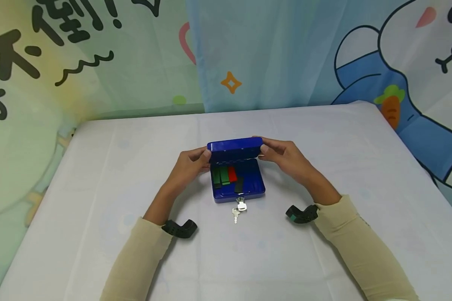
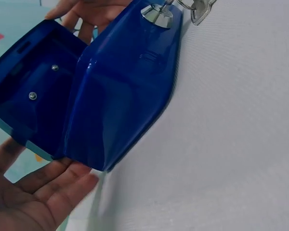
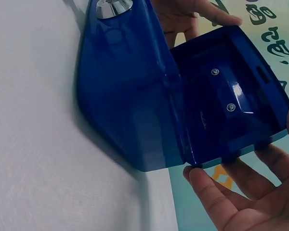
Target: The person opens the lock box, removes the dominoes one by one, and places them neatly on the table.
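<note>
A small blue cash box (image 1: 255,177) stands on the table with its lid (image 1: 235,145) raised. My left hand (image 1: 184,170) holds the lid's left side, thumb at the edge. On the opposite side, my right hand (image 1: 288,159) grips the lid between thumb and fingers. Inside the box lie green pieces (image 1: 224,175), a red piece (image 1: 232,174) and dark pieces (image 1: 239,184). Keys (image 1: 242,206) hang from the silver lock (image 2: 157,16) on the front. Two rivets show inside the lid (image 3: 221,91) in the right wrist view.
A white cloth (image 1: 135,167) covers the table. Behind it hangs a printed curtain (image 1: 271,54) with cartoon figures and lettering. Black wrist bands (image 1: 181,229) sit at the cuffs of the beige sleeves (image 1: 135,259).
</note>
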`<state>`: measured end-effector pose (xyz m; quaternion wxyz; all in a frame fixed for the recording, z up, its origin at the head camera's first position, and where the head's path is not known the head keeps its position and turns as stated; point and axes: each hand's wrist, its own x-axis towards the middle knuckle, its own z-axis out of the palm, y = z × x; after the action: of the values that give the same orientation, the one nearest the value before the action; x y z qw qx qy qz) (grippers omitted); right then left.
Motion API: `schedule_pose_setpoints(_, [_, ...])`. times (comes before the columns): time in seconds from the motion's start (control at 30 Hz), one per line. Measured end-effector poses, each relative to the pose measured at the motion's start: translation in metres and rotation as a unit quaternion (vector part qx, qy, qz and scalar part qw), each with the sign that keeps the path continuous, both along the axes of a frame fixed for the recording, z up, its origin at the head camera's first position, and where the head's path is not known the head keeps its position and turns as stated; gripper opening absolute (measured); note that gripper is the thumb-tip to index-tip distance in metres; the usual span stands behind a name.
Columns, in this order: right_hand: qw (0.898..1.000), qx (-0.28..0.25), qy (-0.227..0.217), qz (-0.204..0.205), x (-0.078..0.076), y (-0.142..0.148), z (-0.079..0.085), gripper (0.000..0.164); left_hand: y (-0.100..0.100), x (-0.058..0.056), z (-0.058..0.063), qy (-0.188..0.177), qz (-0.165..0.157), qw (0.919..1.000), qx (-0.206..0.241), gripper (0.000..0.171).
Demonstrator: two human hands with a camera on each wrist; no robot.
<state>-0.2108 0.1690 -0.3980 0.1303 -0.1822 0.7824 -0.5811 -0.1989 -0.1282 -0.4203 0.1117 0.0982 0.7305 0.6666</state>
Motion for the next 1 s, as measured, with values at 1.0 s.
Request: schedule_pose_setpoints(1.0, [0.993,-0.057,-0.088,-0.047,0.0005,-0.0069,0.0018,0.049,0.0043,-0.0034,-0.0075,-0.020,0.019,0.9995,0.016,0.051])
